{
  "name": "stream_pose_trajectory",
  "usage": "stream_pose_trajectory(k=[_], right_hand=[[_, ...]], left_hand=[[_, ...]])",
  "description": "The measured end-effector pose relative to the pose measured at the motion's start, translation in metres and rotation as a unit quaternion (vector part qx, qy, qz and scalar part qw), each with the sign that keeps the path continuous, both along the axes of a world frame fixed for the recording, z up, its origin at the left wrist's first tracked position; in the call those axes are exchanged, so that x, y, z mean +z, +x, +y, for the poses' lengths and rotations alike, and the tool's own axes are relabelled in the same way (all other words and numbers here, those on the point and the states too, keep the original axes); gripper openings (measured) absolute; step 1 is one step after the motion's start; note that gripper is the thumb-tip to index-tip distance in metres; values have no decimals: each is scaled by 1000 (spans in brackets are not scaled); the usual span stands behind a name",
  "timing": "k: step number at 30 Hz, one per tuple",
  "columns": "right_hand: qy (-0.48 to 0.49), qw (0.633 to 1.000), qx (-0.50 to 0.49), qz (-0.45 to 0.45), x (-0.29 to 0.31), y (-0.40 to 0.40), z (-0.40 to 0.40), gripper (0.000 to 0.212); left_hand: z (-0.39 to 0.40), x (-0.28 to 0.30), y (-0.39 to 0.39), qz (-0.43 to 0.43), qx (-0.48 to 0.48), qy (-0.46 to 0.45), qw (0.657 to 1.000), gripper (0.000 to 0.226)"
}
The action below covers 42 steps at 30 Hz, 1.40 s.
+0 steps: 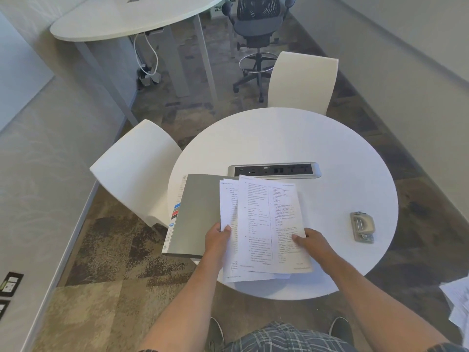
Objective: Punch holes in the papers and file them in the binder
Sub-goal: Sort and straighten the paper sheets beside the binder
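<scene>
Checked shorts [286, 336] and my two dark shoes [340, 329] sit lowest in view, with the carpet [101, 250] under them. Both my bare arms reach up and forward to the near edge of the round white table [330, 148].

My left hand [217, 238] grips the left side of the papers [264, 224]. Its thumb lies on top of the sheets and the other fingers curl under, so I cannot see them. My right hand [313, 241] holds the right side of the same papers, thumb on top, pointing left, the rest of the fingers tucked below. The sheets are spread a bit, not lined up, and they hang past the near edge of the table.

Under the papers' left part lies the grey binder [196, 214], closed, at the left edge of the table. Its near corner sticks out over the edge.

Near the right edge sits the hole punch [362, 226], well apart from my hands. A silver plug strip [274, 170] is set in the middle of the table, just past the papers' far edge.

Two white chairs [137, 168] stand at the far and left sides.
</scene>
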State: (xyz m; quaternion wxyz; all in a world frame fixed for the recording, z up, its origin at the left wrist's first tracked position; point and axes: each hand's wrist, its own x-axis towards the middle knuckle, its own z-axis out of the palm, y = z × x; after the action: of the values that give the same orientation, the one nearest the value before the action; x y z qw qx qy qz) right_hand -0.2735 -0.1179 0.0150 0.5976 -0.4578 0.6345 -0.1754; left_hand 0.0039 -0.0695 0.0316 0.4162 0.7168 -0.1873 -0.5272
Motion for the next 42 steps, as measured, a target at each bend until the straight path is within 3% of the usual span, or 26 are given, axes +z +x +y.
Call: stream_pose_trajectory(k=[3, 7, 11, 14, 16, 21, 27, 32, 36, 42], right_hand=[[5, 1000, -12, -23, 1, -1, -1, 17], [-5, 994, -83, -75, 6, -1, -1, 46], [-8, 987, -112, -118, 9, 0, -1, 60], [-22, 984, -113, -133, 8, 1, -3, 52], [-23, 982, -115, -146, 7, 1, -3, 49], [-36, 981, -101, -165, 15, 0, 0, 39], [-66, 966, -89, -234, 27, 1, 1, 62], [-85, 964, -57, -246, 41, 11, 2, 63], [-101, 961, -93, -239, 49, 12, -3, 59], [-149, 961, -90, -213, 64, 8, -11, 42]], left_hand=[[-1, 5, -4, 29, -5, -12, 999, 18], [-2, 11, -8, 64, -21, -31, 997, 20], [-3, 16, -11, 88, -51, -49, 994, 20], [-4, 21, -13, 83, -61, -41, 994, 17], [-5, 22, -14, 69, -44, -28, 996, 32], [-7, 32, -17, 88, -74, -46, 992, 38], [-12, 29, -17, 67, -110, -82, 988, 45], [-17, 35, -22, 87, -150, -71, 982, 60], [-22, 38, -26, 59, -150, -84, 983, 38], [-22, 44, -28, 14, -145, -122, 982, 39]])
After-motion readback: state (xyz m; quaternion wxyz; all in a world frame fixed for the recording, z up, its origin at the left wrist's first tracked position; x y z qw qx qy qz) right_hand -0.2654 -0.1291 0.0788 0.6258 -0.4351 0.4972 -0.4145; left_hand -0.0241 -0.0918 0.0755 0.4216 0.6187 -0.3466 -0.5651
